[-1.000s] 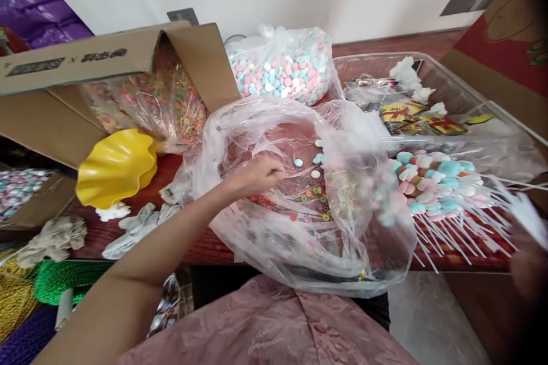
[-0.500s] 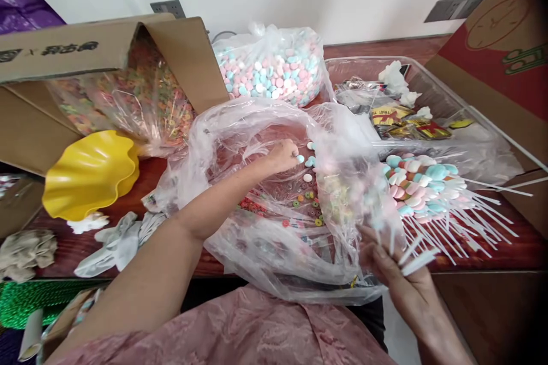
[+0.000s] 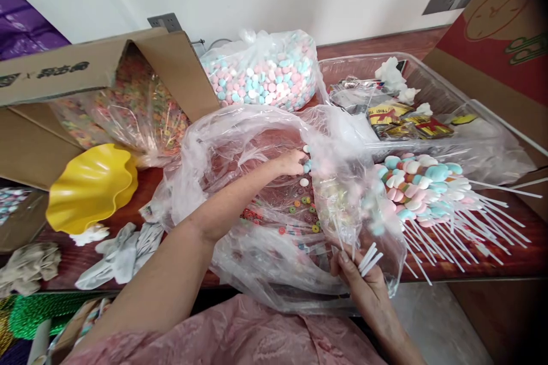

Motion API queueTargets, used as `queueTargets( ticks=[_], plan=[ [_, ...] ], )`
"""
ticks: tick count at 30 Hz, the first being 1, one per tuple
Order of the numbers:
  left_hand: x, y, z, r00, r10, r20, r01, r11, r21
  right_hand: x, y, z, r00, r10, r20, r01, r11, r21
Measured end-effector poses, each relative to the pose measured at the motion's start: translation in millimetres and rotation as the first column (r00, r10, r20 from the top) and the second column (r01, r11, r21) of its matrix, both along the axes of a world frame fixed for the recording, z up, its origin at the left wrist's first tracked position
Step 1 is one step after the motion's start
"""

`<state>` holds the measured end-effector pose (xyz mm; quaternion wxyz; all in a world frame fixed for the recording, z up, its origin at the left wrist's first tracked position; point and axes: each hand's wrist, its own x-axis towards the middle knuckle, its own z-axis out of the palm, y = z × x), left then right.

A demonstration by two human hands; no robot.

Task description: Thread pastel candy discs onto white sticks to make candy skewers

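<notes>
My left hand (image 3: pixel 293 163) is down inside a large clear plastic bag (image 3: pixel 226 117), its fingers curled together at a small blue marshmallow (image 3: pixel 307 167). The fingertips are partly hidden. A white marshmallow (image 3: pixel 303 182) and several small ring-shaped candies (image 3: pixel 305 201) lie around it in the bag. At the bag's near right side, my right hand (image 3: pixel 362 274) is closed around several thin white sticks (image 3: pixel 370 260). The sticks' upper parts run behind the clear film, where blurred pale colours show. To the right lies a pile of marshmallow skewers (image 3: pixel 422 182) with white sticks pointing toward me.
Behind stands a bag of pastel marshmallows (image 3: pixel 261 77). A clear tray (image 3: pixel 413 60) with packets is at the back right, beside a cardboard box (image 3: pixel 483 63). On the left are an open carton (image 3: pixel 96 63) with bagged candy, a yellow wavy bowl (image 3: pixel 88 188) and crumpled gloves (image 3: pixel 124 256).
My right hand has moved left and slightly down with the sticks, toward the bag's near edge. My left hand has shifted slightly, its fingers now lower among the marshmallows. The view has tilted a little.
</notes>
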<state>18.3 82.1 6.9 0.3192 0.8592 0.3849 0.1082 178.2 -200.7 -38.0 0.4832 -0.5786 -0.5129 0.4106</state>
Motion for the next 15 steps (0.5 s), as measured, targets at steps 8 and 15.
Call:
queueTargets(
  ticks=[8, 15],
  plan=[
    [8, -13, -9.2, 0.998, 0.051, -0.037, -0.045, 0.987, 0.156, -15, 3, 10.9, 0.936, -0.082, -0.342, 0.082, 0.997, -0.014],
    [8, -32, -7.7, 0.998, 0.062, -0.021, -0.053, 0.959, 0.277, -38, 10, -5.1, 0.930, -0.036, -0.365, 0.054, 0.998, 0.037]
  ],
)
